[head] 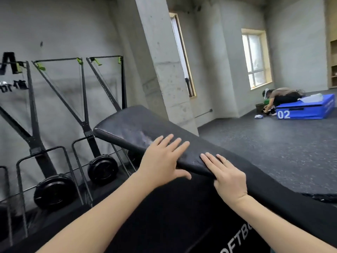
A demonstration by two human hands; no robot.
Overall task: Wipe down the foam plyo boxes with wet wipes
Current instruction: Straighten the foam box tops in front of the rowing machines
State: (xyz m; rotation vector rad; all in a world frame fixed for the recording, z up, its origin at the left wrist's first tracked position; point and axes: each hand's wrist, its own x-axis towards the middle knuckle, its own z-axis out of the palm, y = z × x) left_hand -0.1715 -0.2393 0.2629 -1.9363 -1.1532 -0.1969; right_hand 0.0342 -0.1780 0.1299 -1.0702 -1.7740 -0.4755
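Observation:
A large black foam plyo box (pixel 127 125) fills the foreground, standing on edge with white lettering low on its near face. My left hand (pixel 162 161) lies flat on its narrow top face with fingers spread straight and the thumb over the near edge. My right hand (pixel 226 176) rests just to the right, fingers straight across the same top edge. Neither hand holds a wipe. A blue foam plyo box (pixel 304 111) marked 02 lies on the floor at the far right, with white wipes (pixel 311 98) on top.
Black upright ski machines (pixel 85 125) with flywheels stand along the left wall. A concrete pillar (pixel 164 70) rises behind the black box. Another person (pixel 280 96) crouches beside the blue box near a window. Dark speckled rubber floor (pixel 273 152) spreads to the right.

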